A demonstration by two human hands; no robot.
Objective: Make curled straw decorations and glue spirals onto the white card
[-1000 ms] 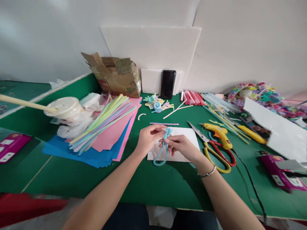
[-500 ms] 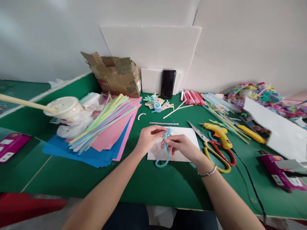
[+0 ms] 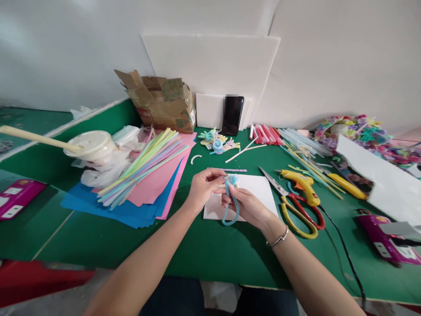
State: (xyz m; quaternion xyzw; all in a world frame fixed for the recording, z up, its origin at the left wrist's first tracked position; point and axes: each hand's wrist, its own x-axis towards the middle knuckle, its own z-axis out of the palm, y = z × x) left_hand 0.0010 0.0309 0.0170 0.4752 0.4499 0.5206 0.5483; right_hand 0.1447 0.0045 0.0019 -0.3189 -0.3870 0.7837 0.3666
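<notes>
My left hand [image 3: 208, 186] pinches the left side of a light blue pipe cleaner piece [image 3: 235, 210], whose upper end is bunched into a small tuft. Closed round the same piece from the right is my right hand [image 3: 246, 202], thumb against its upper part. Below the fingers the blue pipe cleaner hangs in a long loop. Both hands are over a white sheet [image 3: 259, 193] on the green table. Just beyond them lies a lilac pipe cleaner [image 3: 234, 170]. Fingers hide part of the tuft.
Scissors [image 3: 289, 197] and a yellow glue gun [image 3: 304, 186] with its cord lie to the right. Pipe cleaners [image 3: 144, 164] rest on coloured sheets at left. Behind are small finished shapes [image 3: 217, 144], a phone [image 3: 233, 115] and a cardboard box [image 3: 164, 105].
The blue loop has swung to the right and its tuft shows more. My right hand has shifted slightly left and down around it. The whole view has moved a little.
</notes>
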